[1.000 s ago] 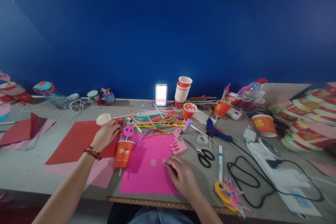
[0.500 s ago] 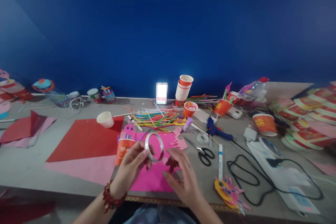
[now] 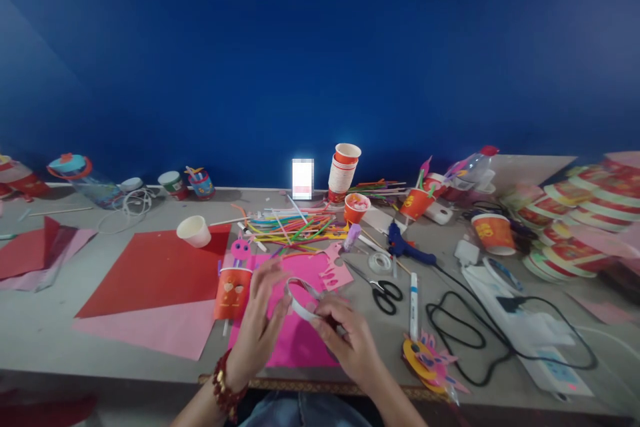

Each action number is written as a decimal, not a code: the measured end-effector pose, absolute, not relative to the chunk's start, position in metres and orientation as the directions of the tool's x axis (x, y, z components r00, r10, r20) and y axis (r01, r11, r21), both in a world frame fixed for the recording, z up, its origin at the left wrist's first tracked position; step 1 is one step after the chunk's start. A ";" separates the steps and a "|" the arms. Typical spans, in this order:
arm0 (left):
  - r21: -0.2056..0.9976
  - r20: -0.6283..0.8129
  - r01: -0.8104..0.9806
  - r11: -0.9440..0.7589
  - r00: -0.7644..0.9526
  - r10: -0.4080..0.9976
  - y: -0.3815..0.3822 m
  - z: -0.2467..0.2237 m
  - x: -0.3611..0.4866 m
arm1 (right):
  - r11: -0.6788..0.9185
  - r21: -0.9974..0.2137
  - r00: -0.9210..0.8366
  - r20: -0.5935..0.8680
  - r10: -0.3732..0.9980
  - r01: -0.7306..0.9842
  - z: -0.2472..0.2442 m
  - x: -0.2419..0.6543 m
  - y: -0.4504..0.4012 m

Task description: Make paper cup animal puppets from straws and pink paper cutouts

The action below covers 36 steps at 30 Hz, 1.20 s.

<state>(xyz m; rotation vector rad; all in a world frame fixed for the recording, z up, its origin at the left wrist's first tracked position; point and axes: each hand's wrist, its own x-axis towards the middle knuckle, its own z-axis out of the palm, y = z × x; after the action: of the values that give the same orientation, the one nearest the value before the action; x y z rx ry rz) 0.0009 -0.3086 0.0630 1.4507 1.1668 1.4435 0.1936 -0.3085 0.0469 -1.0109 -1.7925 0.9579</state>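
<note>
A roll of white tape [image 3: 299, 309] is tilted above the bright pink sheet [image 3: 287, 340]. My right hand [image 3: 350, 333] pinches its right edge between thumb and fingers. My left hand [image 3: 263, 310], with a beaded bracelet on the wrist, is raised at the ring's left side. Its fingers are spread and slightly blurred, and the thumb is close to the rim; whether it touches is unclear. Just left of that hand stands a red paper cup [image 3: 233, 293] topped by a pink bunny-like figure [image 3: 241, 249]. A pale pink cut-out [image 3: 336, 265] lies behind the tape.
To the right lie black-handled scissors [image 3: 387, 296], a clear tape roll [image 3: 380, 262], a blue glue gun [image 3: 407, 245], a marker [image 3: 414, 307] and a black cord [image 3: 457, 340]. Red paper [image 3: 155, 273] and a white cup [image 3: 194, 231] are left; colourful pipe cleaners [image 3: 285, 223] lie behind.
The tape roll has passed from my left hand's grip to my right hand's and tipped flatter. My left fingers have opened and lifted. The view has shifted slightly.
</note>
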 end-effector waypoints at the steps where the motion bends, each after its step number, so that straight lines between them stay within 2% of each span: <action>1: 0.929 0.337 0.151 -0.339 0.038 0.941 -0.309 0.066 -0.002 | 0.382 -0.894 -0.329 0.297 0.896 0.233 0.047 0.195 -0.308; 2: 0.913 0.351 0.168 -0.372 0.142 0.925 -0.309 0.069 -0.004 | 0.384 -0.899 -0.345 0.299 0.890 0.212 0.048 0.197 -0.306; 4: 0.924 0.331 0.092 -0.372 0.297 0.896 -0.309 0.073 -0.006 | 0.387 -0.902 -0.384 0.294 0.875 0.192 0.050 0.201 -0.304; 6: 0.954 0.297 -0.085 -0.286 0.360 0.884 -0.309 0.071 -0.005 | 0.399 -0.901 -0.422 0.298 0.856 0.173 0.054 0.204 -0.302; 8: 0.932 0.263 -0.331 -0.147 0.342 0.902 -0.307 0.066 0.000 | 0.400 -0.908 -0.464 0.303 0.833 0.126 0.057 0.206 -0.300; 11: 0.758 0.128 -0.645 0.094 0.288 0.949 -0.305 0.057 0.009 | 0.364 -0.931 -0.499 0.298 0.814 0.038 0.057 0.208 -0.295; 13: 0.660 0.030 -0.719 0.216 0.312 0.949 -0.305 0.054 0.014 | 0.280 -0.960 -0.503 0.244 0.829 -0.003 0.053 0.209 -0.292; 15: 0.697 -0.007 -0.677 0.234 0.320 0.947 -0.304 0.053 0.013 | 0.168 -0.985 -0.496 0.161 0.853 -0.032 0.048 0.209 -0.291; 17: 0.857 0.033 -0.505 0.109 0.264 0.964 -0.304 0.054 0.009 | 0.123 -0.992 -0.465 0.111 0.878 -0.005 0.046 0.209 -0.291; 19: 0.963 0.116 -0.262 -0.056 0.217 0.969 -0.305 0.055 0.005 | 0.185 -0.980 -0.421 0.140 0.896 0.067 0.047 0.208 -0.291; 21: 0.983 0.166 -0.117 -0.142 0.221 0.961 -0.305 0.054 0.002 | 0.268 -0.953 -0.405 0.192 0.894 0.139 0.050 0.209 -0.291; 23: 0.984 0.151 -0.130 -0.123 0.234 0.960 -0.305 0.053 0.002 | 0.283 -0.948 -0.420 0.198 0.885 0.149 0.051 0.210 -0.290; 25: 0.960 0.102 -0.277 -0.039 0.216 0.971 -0.305 0.050 0.005 | 0.196 -0.977 -0.445 0.141 0.885 0.080 0.050 0.212 -0.290; 28: 0.833 0.024 -0.546 0.093 0.204 0.979 -0.302 0.048 0.010 | 0.014 -0.998 -0.491 0.041 0.870 -0.058 0.044 0.215 -0.291; 30: 0.761 -0.009 -0.631 0.152 0.224 0.975 -0.301 0.048 0.011 | -0.016 -0.995 -0.487 0.033 0.873 -0.095 0.042 0.215 -0.291; 32: 0.776 -0.033 -0.610 0.163 0.219 0.975 -0.300 0.047 0.010 | 0.015 -0.996 -0.464 0.055 0.884 -0.090 0.044 0.214 -0.292; 36: 0.933 -0.003 -0.358 0.038 0.096 0.995 -0.304 0.045 0.006 | 0.050 -0.998 -0.405 0.060 0.912 -0.036 0.050 0.210 -0.292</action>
<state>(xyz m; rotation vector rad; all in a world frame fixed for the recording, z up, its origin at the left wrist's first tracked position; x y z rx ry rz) 0.0059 -0.3042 0.0450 0.9639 0.8799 1.2782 0.2095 -0.2916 0.0498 -0.9213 -1.5151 1.4754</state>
